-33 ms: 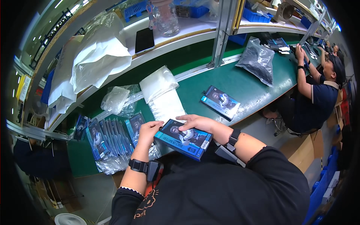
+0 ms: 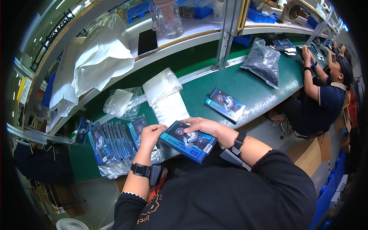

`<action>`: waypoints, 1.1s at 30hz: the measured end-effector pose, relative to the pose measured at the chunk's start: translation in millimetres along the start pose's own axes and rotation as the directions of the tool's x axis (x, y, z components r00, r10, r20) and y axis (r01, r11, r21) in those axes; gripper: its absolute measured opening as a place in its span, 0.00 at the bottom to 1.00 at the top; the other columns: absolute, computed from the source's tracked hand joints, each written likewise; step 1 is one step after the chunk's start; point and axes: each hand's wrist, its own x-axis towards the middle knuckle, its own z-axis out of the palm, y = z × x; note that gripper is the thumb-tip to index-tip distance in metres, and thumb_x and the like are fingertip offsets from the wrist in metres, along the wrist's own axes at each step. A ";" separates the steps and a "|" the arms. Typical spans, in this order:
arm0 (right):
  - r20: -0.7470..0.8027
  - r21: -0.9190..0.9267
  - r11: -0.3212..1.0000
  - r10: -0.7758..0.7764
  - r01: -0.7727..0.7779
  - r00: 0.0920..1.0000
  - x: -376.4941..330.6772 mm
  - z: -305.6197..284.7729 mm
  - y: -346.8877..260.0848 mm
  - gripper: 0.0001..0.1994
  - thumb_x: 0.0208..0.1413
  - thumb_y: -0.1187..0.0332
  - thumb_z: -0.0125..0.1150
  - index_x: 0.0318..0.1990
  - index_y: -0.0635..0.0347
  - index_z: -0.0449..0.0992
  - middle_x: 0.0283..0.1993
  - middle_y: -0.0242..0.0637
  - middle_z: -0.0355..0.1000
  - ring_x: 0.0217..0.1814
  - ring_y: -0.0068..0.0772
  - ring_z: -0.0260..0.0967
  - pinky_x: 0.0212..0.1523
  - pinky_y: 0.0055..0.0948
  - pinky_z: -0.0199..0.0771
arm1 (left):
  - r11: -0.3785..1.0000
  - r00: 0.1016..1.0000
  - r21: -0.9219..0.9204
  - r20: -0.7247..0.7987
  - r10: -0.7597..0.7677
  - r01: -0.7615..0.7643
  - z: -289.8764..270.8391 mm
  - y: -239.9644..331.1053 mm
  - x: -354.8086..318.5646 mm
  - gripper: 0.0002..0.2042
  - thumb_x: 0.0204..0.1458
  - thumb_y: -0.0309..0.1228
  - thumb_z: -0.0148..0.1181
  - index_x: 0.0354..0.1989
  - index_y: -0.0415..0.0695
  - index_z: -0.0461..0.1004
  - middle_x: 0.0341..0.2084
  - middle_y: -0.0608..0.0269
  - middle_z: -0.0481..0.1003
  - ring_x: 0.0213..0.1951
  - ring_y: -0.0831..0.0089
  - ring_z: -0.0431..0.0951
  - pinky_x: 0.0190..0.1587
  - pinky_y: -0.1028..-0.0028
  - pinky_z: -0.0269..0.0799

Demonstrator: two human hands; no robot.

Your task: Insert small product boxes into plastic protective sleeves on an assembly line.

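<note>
Both my hands hold a flat blue printed box (image 2: 188,142) just above the near edge of the green bench (image 2: 249,82). My left hand (image 2: 150,135) grips its left end, and my right hand (image 2: 201,124) lies curled over its far edge. A row of like blue boxes in clear film (image 2: 111,143) stands to the left of my left hand. Another blue box (image 2: 225,104) lies flat on the bench to the right. A stack of white plastic bags (image 2: 165,96) sits just beyond the held box.
A crumpled clear bag (image 2: 119,102) lies behind the row. A grey bag of dark parts (image 2: 263,61) rests at the right. A co-worker (image 2: 326,96) sits at the far right. On the shelf above are white wrapping (image 2: 101,59) and a dark tablet (image 2: 147,41).
</note>
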 end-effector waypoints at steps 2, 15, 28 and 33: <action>-0.102 -0.039 0.999 -0.030 0.026 0.994 -2.2 -6.6 5.7 0.35 0.46 0.72 0.60 0.60 0.74 0.50 0.49 0.50 0.67 0.44 0.32 0.70 0.44 0.26 0.71 | 0.988 0.989 -0.042 0.012 -0.146 0.146 -2.2 11.8 -3.9 0.09 0.44 0.24 0.57 0.34 0.35 0.77 0.24 0.63 0.76 0.26 0.80 0.74 0.28 0.81 0.69; -0.319 -0.398 0.885 -0.379 0.240 0.869 -4.6 14.0 11.2 0.25 0.52 0.74 0.51 0.57 0.76 0.52 0.48 0.48 0.66 0.47 0.31 0.66 0.48 0.26 0.67 | 0.776 0.846 0.426 -0.045 0.531 -0.464 18.1 33.4 -22.3 0.12 0.42 0.20 0.53 0.37 0.42 0.77 0.19 0.59 0.70 0.22 0.72 0.72 0.27 0.75 0.67; -0.403 -0.270 0.956 -0.218 0.112 0.889 -11.3 53.7 -14.8 0.18 0.44 0.57 0.66 0.21 0.64 0.70 0.17 0.29 0.65 0.17 0.17 0.61 0.16 0.18 0.60 | 0.356 0.911 -0.843 0.338 -0.235 0.404 32.5 4.1 -14.5 0.14 0.51 0.34 0.50 0.43 0.38 0.67 0.37 0.56 0.74 0.37 0.65 0.76 0.39 0.65 0.73; -0.089 -0.481 0.873 -0.135 0.076 0.987 -32.4 48.1 -28.4 0.47 0.39 0.64 0.69 0.62 0.67 0.41 0.34 0.39 0.67 0.17 0.20 0.63 0.13 0.17 0.61 | 0.191 0.927 -0.927 0.271 -0.258 0.324 17.8 23.1 -4.4 0.15 0.52 0.30 0.48 0.45 0.35 0.65 0.39 0.50 0.72 0.42 0.59 0.74 0.47 0.63 0.70</action>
